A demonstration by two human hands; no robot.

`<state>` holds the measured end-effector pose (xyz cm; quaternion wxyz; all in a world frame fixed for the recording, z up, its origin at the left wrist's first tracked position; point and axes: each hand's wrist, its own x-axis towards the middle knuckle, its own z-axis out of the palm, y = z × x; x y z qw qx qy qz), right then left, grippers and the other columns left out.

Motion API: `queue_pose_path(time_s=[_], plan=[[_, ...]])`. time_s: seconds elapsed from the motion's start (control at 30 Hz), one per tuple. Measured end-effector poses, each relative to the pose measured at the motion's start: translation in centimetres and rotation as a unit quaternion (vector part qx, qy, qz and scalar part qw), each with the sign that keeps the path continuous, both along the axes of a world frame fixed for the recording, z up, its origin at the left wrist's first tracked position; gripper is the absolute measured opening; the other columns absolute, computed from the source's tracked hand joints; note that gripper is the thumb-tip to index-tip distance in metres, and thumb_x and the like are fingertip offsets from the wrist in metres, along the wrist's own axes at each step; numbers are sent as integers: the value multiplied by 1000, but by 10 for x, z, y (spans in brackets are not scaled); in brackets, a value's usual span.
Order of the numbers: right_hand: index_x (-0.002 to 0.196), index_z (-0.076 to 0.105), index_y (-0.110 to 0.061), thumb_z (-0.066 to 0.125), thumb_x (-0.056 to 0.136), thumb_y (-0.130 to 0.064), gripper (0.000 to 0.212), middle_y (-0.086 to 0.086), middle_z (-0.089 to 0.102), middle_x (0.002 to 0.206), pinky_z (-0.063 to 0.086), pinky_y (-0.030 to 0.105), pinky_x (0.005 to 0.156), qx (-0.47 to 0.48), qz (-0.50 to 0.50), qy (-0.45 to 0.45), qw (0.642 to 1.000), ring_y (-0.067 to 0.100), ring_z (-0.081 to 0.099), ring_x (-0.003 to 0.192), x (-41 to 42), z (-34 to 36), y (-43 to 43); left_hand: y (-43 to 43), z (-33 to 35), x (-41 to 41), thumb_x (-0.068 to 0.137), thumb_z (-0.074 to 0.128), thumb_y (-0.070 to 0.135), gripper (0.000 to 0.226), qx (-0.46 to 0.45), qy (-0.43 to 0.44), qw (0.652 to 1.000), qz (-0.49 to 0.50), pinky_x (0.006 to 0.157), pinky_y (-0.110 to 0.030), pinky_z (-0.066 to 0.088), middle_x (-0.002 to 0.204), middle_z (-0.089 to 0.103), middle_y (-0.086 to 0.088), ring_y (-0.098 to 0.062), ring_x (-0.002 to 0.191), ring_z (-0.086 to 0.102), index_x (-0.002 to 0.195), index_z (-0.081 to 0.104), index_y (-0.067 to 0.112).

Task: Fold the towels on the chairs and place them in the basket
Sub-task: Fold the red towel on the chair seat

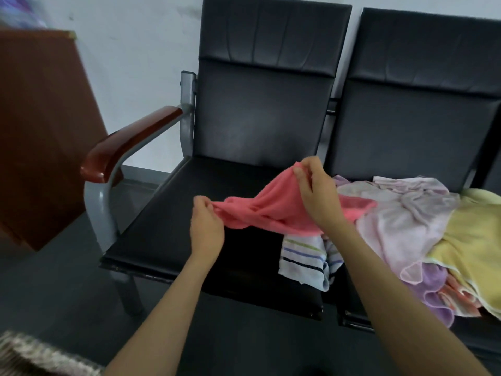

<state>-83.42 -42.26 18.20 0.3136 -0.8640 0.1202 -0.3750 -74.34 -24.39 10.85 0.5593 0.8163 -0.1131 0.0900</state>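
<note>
Flanking a white wall [141, 63], black chairs [260, 109]

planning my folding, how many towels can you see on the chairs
6 visible: pink towel held in both hands, striped towel at the seat edge, pale lilac towel, yellow towel, purple towel and an orange-striped one underneath. More may be hidden.

Coral-pink towel [273, 210], striped white towel [303, 256], yellow towel [471, 240], black chairs [260, 109]

No readable txt, labels, brands or nos. anywhere; blurry purple patch top-left maybe print, but can't tell.
</note>
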Motion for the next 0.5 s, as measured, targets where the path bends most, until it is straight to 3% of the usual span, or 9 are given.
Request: queue_pose_path(time_s=[0.07, 0.17, 0.2, 0.27, 0.33, 0.43, 0.5], plan=[[93, 45, -13, 45, 100, -24, 12, -4, 51, 70, 33, 25, 64, 6, 27, 28, 999, 11, 48, 65, -2, 5, 8, 12, 6, 9, 95, 39, 3, 12, -47, -32, 997, 60, 81, -29, 39, 107, 47, -8, -23, 95, 51, 101, 48, 7], [101, 46, -13, 44, 100, -26, 13, 0, 56, 83, 28, 26, 66, 36, 11, 128, 991, 15, 50, 77, -2, -12, 10, 22, -8, 14, 93, 44, 1, 40, -54, 75, 995, 25, 99, -28, 37, 140, 27, -12, -28, 115, 47, 133, 37, 3], [105, 46, -11, 45, 100, -27, 16, 1, 55, 86, 30, 26, 69, 45, 1, 182, 982, 17, 51, 81, -2, -26, 8, 22, -15, 12, 93, 47, 3, 56, -17, 129, 991, -9, 103, -29, 35, 149, 15, -14, -30, 123, 42, 143, 23, 2], [111, 47, -10, 53, 95, -25, 23, 3, 56, 92, 44, 33, 81, 85, 8, 298, 951, 22, 55, 87, -5, -59, 1, 19, -32, 5, 92, 53, 18, 77, 147, 206, 966, -48, 108, -36, 30, 153, 2, -17, -35, 132, 31, 149, 4, 2], [119, 47, -12, 61, 90, -27, 35, 5, 60, 93, 51, 38, 83, 128, 24, 372, 919, 23, 61, 86, -13, -84, -2, 17, -43, -1, 91, 54, 37, 80, 300, 214, 929, -41, 110, -43, 26, 149, 13, -20, -37, 133, 27, 146, 9, -1], [126, 53, -13, 66, 86, -27, 44, -5, 55, 91, 45, 23, 73, 121, 45, 396, 909, 14, 55, 86, -22, -95, -3, 14, -49, -8, 86, 58, 44, 77, 384, 210, 898, -43, 108, -41, 27, 142, 29, -18, -34, 130, 31, 139, 24, -1], [122, 56, -15, 65, 87, -29, 38, -6, 54, 97, 38, 21, 73, 100, 38, 386, 916, 11, 51, 91, -24, -96, -5, 10, -50, -12, 88, 56, 40, 60, 423, 176, 886, -65, 106, -40, 28, 139, 35, -17, -33, 127, 34, 134, 38, 5]])
